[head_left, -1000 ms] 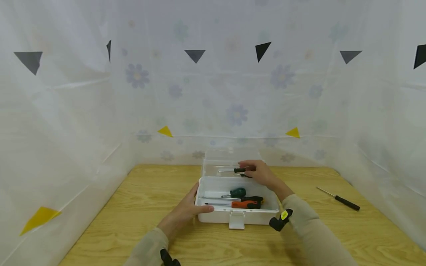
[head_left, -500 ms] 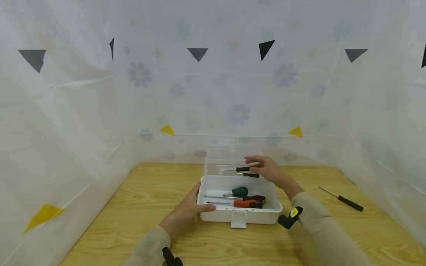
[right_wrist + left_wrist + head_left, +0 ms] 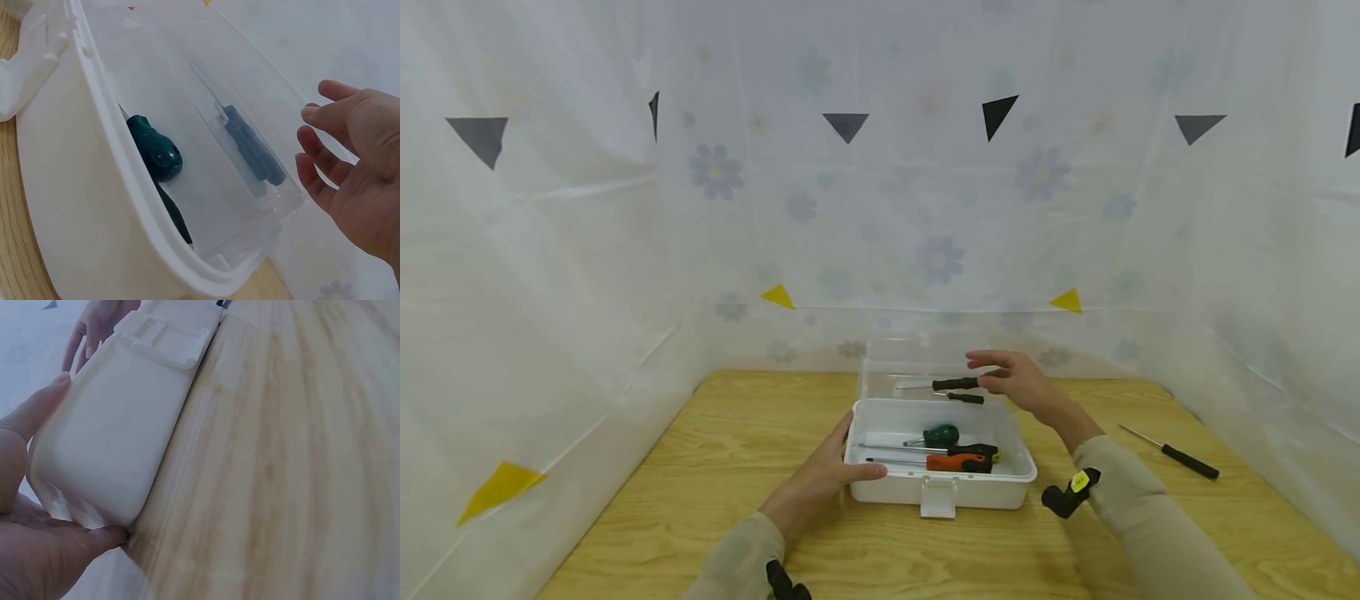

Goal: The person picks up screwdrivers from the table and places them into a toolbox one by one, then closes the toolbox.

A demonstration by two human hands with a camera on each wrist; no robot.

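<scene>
I count one white toolbox (image 3: 880,492), six screwdrivers in total: five at the box (image 3: 955,383), one on the table (image 3: 1172,452). Two hands (image 3: 820,479) are in view.

Plastic box and tools on a wooden desk

The box (image 3: 940,487) is smooth white plastic with a soft sheen; its lid (image 3: 917,367) is clear glossy plastic. The desk (image 3: 1150,533) is pale wood with visible grain and a matt finish. The green screwdriver (image 3: 937,434) has a stippled plastic handle. The backdrop (image 3: 880,208) looks like thin, translucent printed sheeting.
</scene>
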